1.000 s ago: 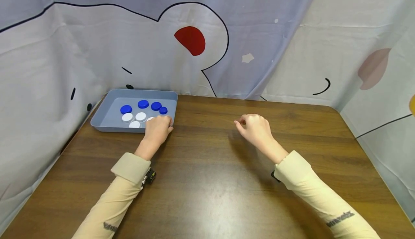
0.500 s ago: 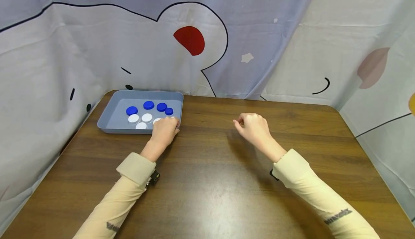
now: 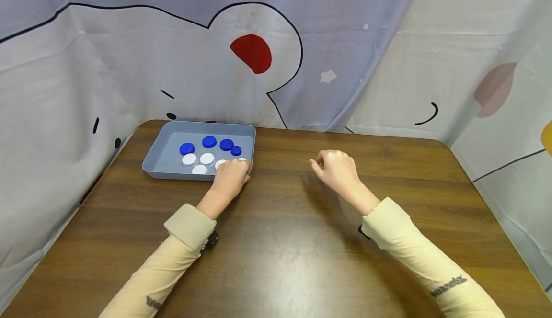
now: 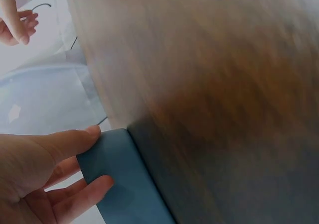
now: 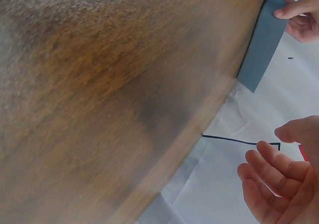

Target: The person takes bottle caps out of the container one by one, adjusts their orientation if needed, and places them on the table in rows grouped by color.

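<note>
A shallow blue-grey tray lies on the table at the left back, holding several blue caps and several white caps. My left hand grips the tray's front right corner. In the left wrist view, its thumb and fingers are on the tray's wall. It covers part of the nearest white caps in the head view. Held above the table to the right, my right hand has loosely curled fingers with nothing in them, apart from the tray, as the right wrist view also shows.
The brown wooden table extends to the front and right of the tray. Behind it hangs a printed curtain, close to the tray's back edge. More curtain hangs along the left and right sides.
The tray, with its caps inside, has slid to the right across the table together with my left hand. My right hand has stayed almost still.
</note>
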A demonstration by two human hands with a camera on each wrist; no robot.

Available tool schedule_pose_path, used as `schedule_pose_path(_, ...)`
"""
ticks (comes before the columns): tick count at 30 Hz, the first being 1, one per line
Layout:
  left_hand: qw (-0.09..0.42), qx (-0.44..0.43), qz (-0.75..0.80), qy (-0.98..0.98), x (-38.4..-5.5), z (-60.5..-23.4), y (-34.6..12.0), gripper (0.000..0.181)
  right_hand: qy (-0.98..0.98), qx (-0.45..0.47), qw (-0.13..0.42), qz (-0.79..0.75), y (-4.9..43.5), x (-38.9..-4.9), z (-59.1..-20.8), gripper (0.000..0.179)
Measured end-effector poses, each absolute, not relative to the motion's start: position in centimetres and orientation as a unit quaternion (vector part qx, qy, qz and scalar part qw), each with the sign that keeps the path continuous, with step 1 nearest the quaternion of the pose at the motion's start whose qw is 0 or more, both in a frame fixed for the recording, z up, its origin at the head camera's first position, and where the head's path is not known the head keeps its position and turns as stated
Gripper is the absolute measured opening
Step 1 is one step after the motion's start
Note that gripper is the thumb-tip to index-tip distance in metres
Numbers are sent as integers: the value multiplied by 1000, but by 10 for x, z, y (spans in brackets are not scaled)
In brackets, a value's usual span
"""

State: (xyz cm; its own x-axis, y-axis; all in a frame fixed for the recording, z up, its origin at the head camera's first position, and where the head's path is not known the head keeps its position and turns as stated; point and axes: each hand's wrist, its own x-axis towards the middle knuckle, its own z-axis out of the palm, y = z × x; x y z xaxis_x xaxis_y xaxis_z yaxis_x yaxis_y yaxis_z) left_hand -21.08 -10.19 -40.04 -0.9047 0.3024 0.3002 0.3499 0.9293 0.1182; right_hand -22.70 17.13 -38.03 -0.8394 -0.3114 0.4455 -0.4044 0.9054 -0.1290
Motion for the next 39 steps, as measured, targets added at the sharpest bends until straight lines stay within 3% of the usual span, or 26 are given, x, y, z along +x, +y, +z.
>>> schedule_pose_path(39,161,-196,-97,-962,-198,-403,-48,14,-952,186,216,115,165,-238,-379,24)
